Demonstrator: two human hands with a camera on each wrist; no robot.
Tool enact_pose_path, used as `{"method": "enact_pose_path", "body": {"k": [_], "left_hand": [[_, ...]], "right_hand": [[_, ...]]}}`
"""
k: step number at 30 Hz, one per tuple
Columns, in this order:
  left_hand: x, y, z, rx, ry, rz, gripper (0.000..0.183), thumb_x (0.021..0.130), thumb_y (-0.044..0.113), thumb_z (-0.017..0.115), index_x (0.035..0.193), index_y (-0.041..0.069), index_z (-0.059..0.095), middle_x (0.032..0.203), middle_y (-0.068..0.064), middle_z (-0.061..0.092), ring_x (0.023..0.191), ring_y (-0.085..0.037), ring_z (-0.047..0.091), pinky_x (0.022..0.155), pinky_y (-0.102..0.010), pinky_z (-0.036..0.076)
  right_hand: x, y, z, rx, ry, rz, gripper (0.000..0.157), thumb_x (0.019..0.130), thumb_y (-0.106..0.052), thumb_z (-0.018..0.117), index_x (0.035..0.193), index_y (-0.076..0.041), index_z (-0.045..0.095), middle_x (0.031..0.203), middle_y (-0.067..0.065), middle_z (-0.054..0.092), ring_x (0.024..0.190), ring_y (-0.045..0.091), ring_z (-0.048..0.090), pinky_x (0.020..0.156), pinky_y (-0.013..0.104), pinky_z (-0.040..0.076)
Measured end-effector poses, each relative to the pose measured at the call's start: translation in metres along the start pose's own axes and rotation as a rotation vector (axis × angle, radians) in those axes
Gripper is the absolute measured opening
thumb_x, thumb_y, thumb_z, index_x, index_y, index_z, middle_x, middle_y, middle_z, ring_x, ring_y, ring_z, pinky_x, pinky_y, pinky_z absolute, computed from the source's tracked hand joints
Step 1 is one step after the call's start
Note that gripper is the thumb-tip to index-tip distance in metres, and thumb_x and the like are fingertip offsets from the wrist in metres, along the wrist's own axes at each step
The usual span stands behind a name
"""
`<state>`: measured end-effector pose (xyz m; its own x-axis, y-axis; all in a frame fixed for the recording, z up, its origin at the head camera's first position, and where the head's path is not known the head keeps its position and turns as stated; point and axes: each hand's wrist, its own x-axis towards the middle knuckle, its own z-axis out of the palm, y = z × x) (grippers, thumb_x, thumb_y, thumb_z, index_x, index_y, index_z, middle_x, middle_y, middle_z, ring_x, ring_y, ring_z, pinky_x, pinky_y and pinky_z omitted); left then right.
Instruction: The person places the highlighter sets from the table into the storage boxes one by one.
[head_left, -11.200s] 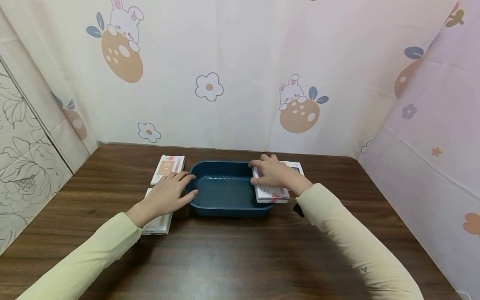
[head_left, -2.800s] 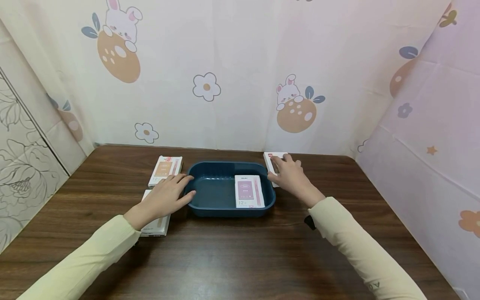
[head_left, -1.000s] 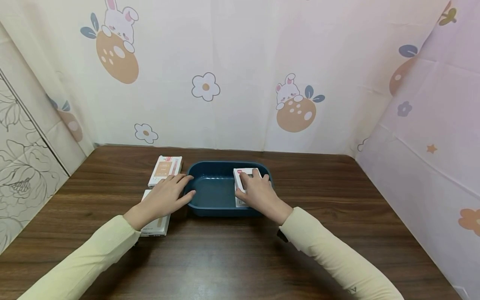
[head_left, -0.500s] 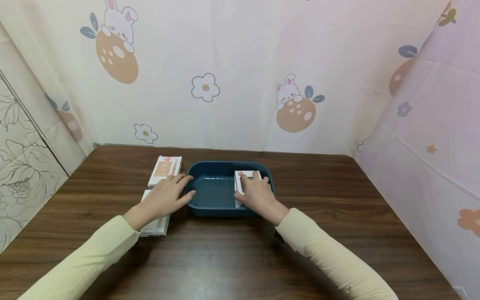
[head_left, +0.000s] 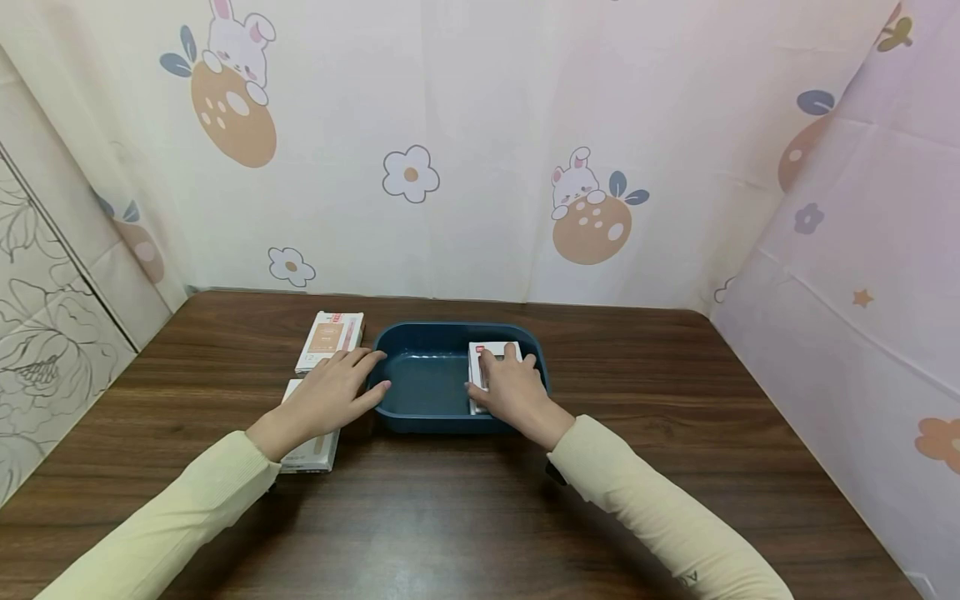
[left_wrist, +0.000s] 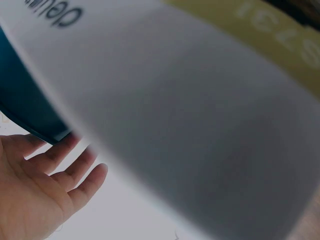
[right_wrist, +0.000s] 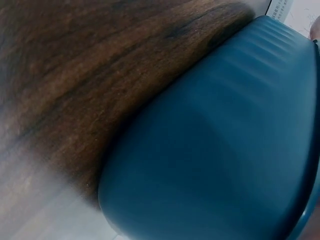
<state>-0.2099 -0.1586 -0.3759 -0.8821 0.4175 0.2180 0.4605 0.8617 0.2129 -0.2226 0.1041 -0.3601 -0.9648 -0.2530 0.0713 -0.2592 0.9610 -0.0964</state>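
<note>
A dark blue rectangular bin stands on the table in the head view. My right hand reaches into its right end and holds a flat white box with a red mark in the corner, thumb at its left edge and fingers over its top. The hand hides most of that box and whatever lies beneath it. My left hand rests with fingers spread at the bin's left rim, above a white box lying on the table. The left wrist view shows a white box printed "deli" very close up.
Behind the left hand, another white box with an orange-brown panel lies flat on the brown wooden table. A patterned curtain hangs along the back edge. In the right wrist view the bin's outer wall fills most of the frame.
My right hand first set a purple-panelled box in the bin, then brought the white box from the table behind right into the bin's right end and lowered it. The left hand stayed put.
</note>
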Motion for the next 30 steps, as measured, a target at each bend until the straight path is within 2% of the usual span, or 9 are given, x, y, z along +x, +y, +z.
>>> {"method": "enact_pose_path", "body": {"k": [6, 13, 19, 30], "left_hand": [[-0.001, 0.000, 0.001, 0.001, 0.000, -0.002, 0.054, 0.091, 0.045, 0.045, 0.132, 0.009, 0.047, 0.130, -0.012, 0.051, 0.117, -0.032, 0.049, 0.093, -0.053, 0.039], [0.000, 0.000, 0.000, -0.002, 0.003, 0.001, 0.053, 0.091, 0.045, 0.046, 0.131, 0.009, 0.047, 0.130, -0.012, 0.051, 0.116, -0.032, 0.050, 0.092, -0.053, 0.040], [0.000, 0.000, 0.000, -0.006, -0.001, -0.001, 0.054, 0.091, 0.045, 0.046, 0.132, 0.009, 0.046, 0.130, -0.012, 0.051, 0.116, -0.033, 0.049, 0.092, -0.053, 0.039], [0.000, -0.001, 0.000, 0.002, -0.004, 0.002, 0.054, 0.092, 0.045, 0.045, 0.132, 0.009, 0.046, 0.130, -0.012, 0.050, 0.115, -0.033, 0.050, 0.091, -0.053, 0.040]], "right_hand": [[-0.002, 0.000, -0.003, -0.016, 0.017, -0.002, 0.055, 0.086, -0.046, 0.056, 0.127, -0.009, 0.051, 0.123, 0.026, 0.049, 0.089, 0.041, 0.054, 0.070, 0.046, 0.051], [-0.004, 0.009, -0.011, -0.063, 0.165, -0.066, 0.045, 0.088, -0.038, 0.056, 0.119, -0.006, 0.056, 0.112, 0.022, 0.056, 0.087, 0.042, 0.057, 0.073, 0.049, 0.051], [-0.006, 0.020, -0.020, -0.027, 0.221, -0.076, 0.048, 0.088, -0.037, 0.057, 0.123, -0.005, 0.053, 0.120, 0.022, 0.053, 0.094, 0.041, 0.056, 0.078, 0.049, 0.049], [-0.010, 0.042, -0.028, 0.046, 0.292, -0.071, 0.047, 0.086, -0.032, 0.060, 0.125, -0.006, 0.053, 0.123, 0.022, 0.051, 0.100, 0.040, 0.053, 0.081, 0.051, 0.046]]}}
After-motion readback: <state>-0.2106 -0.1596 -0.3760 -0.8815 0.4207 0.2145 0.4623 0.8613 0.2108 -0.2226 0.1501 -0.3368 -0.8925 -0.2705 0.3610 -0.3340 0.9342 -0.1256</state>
